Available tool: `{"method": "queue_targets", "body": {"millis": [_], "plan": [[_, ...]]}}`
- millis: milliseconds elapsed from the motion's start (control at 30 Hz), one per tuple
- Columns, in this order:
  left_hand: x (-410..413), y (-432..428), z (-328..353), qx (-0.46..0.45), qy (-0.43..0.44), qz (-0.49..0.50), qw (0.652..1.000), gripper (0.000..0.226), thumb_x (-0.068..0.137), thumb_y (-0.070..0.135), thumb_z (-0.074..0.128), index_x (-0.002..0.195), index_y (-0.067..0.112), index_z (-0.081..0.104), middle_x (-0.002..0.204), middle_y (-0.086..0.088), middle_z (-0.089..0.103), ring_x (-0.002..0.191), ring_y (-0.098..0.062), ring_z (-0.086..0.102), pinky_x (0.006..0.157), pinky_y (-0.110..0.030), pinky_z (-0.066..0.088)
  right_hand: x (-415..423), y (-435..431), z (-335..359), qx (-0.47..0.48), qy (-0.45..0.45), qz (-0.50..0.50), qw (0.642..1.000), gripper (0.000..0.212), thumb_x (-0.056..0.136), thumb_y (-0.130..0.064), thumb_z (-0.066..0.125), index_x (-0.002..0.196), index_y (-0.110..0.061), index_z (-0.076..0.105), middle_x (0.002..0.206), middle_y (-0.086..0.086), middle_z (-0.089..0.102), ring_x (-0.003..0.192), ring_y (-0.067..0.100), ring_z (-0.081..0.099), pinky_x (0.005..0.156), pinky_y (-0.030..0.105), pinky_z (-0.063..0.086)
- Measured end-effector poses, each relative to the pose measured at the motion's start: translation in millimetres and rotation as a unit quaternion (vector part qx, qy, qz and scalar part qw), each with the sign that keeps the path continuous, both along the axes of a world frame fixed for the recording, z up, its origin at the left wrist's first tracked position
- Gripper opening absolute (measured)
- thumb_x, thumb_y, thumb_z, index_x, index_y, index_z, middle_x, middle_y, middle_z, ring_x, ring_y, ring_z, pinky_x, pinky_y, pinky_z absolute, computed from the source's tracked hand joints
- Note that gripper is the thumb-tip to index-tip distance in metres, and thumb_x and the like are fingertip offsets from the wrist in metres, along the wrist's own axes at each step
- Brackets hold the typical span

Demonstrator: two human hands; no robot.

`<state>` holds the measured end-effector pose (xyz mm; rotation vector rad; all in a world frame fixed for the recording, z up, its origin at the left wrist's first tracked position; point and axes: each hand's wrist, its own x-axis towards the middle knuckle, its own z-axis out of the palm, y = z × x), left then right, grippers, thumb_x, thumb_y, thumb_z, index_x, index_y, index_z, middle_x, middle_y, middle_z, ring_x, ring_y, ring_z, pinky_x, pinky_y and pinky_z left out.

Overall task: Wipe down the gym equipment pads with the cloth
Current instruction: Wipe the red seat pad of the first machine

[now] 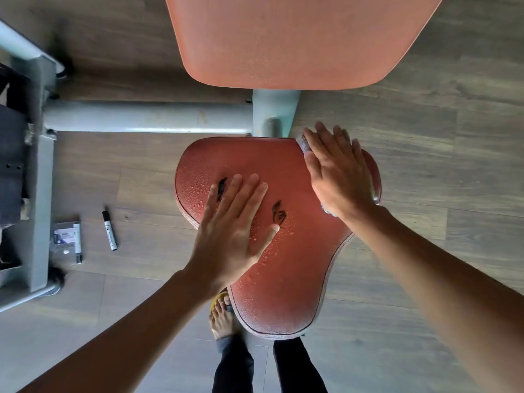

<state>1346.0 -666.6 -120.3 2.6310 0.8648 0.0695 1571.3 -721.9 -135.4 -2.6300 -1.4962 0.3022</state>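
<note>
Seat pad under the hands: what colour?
The seat pad is reddish-orange, beaded with droplets, two black marks; head view.

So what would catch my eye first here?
The red seat pad in the middle, beaded with droplets and bearing two black marks. Both hands lie flat on it: the left hand by the marks, the right hand at its far right edge, pressing a cloth. A marker lies on the floor to the left.
</note>
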Motion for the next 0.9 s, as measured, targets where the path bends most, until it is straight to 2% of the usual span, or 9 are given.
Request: {"method": "queue_targets", "body": {"millis": [67,200,300,433,533,600,700,767,900], "plan": [[-0.4,0.1,-0.9,0.004,-0.002,0.0,1.0,0.067,0.097,0.057,0.041,0.148,0.014,0.044,0.157,-0.004,0.036,0.149,-0.023,0.027,0.121,-0.052,0.02,-18.8,33.3,-5.5,-0.002,0.024,-0.005,1.0,0.048,0.107,-0.038,0.026,0.15,-0.022,0.042,0.156,0.005,0.042,0.147,0.034,0.032,0.122,0.048,0.019],[0.6,0.4,-0.2,-0.003,0.003,-0.005,1.0,0.068,0.097,0.058,0.039,0.149,0.014,0.042,0.158,-0.005,0.035,0.149,-0.024,0.026,0.12,-0.054,0.021,-28.4,-27.0,4.7,0.027,0.03,0.153,0.987,0.047,0.109,-0.035,0.028,0.154,-0.021,0.036,0.161,0.005,0.034,0.15,0.031,0.026,0.125,0.048,0.017],[-0.9,0.2,1.0,-0.003,0.002,-0.003,1.0,0.069,0.097,0.06,0.037,0.149,0.014,0.042,0.158,-0.005,0.035,0.149,-0.024,0.025,0.12,-0.054,0.02,5.2,-55.7,9.8,-0.015,0.023,0.096,0.995,0.049,0.108,-0.039,0.024,0.153,-0.025,0.035,0.162,0.002,0.032,0.15,0.031,0.025,0.121,0.049,0.024],[-0.6,1.4,-0.4,-0.001,0.006,-0.004,1.0,0.069,0.097,0.059,0.037,0.149,0.014,0.041,0.158,-0.005,0.034,0.149,-0.024,0.025,0.12,-0.053,0.02,2.0,5.1,-3.6,0.005,0.005,-0.041,0.999,0.049,0.105,-0.036,0.026,0.147,-0.02,0.045,0.154,0.006,0.044,0.145,0.035,0.035,0.12,0.046,0.023],[0.1,0.2,-1.2,-0.001,0.006,-0.004,1.0,0.068,0.097,0.057,0.039,0.149,0.013,0.041,0.158,-0.006,0.034,0.149,-0.025,0.026,0.12,-0.055,0.021,-21.7,-32.4,4.6,0.02,0.018,0.083,0.996,0.049,0.108,-0.034,0.028,0.153,-0.019,0.038,0.159,0.006,0.036,0.149,0.03,0.028,0.124,0.044,0.019],[-1.0,-0.5,-0.9,0.0,0.004,-0.002,1.0,0.068,0.097,0.057,0.039,0.149,0.013,0.041,0.158,-0.006,0.034,0.149,-0.025,0.026,0.12,-0.055,0.021,-16.2,-69.5,10.5,0.021,0.041,0.086,0.995,0.049,0.108,-0.035,0.028,0.154,-0.023,0.035,0.162,0.001,0.031,0.152,0.024,0.023,0.124,0.043,0.019],[-0.7,-0.6,-0.7,-0.001,0.001,-0.005,1.0,0.068,0.097,0.058,0.039,0.149,0.014,0.041,0.158,-0.006,0.034,0.149,-0.025,0.025,0.12,-0.054,0.02,12.1,-44.9,0.2,0.018,0.035,-0.075,0.996,0.05,0.106,-0.036,0.026,0.153,-0.026,0.037,0.162,-0.001,0.032,0.151,0.026,0.024,0.123,0.045,0.02],[-0.5,-0.1,-2.2,0.001,0.001,-0.005,1.0,0.068,0.097,0.058,0.039,0.149,0.014,0.041,0.158,-0.006,0.034,0.149,-0.024,0.025,0.121,-0.054,0.019,13.8,-10.3,-5.2,0.005,0.042,-0.129,0.991,0.05,0.104,-0.036,0.025,0.151,-0.024,0.039,0.16,0.001,0.034,0.15,0.028,0.026,0.122,0.046,0.019],[-0.7,0.5,-2.1,-0.003,0.004,-0.01,1.0,0.068,0.097,0.058,0.04,0.15,0.014,0.04,0.158,-0.006,0.033,0.149,-0.024,0.024,0.121,-0.053,0.018,-46.5,-50.5,8.7,0.031,0.037,0.021,0.999,0.049,0.107,-0.031,0.033,0.154,-0.021,0.036,0.161,0.002,0.034,0.15,0.026,0.027,0.123,0.047,0.021]]}}
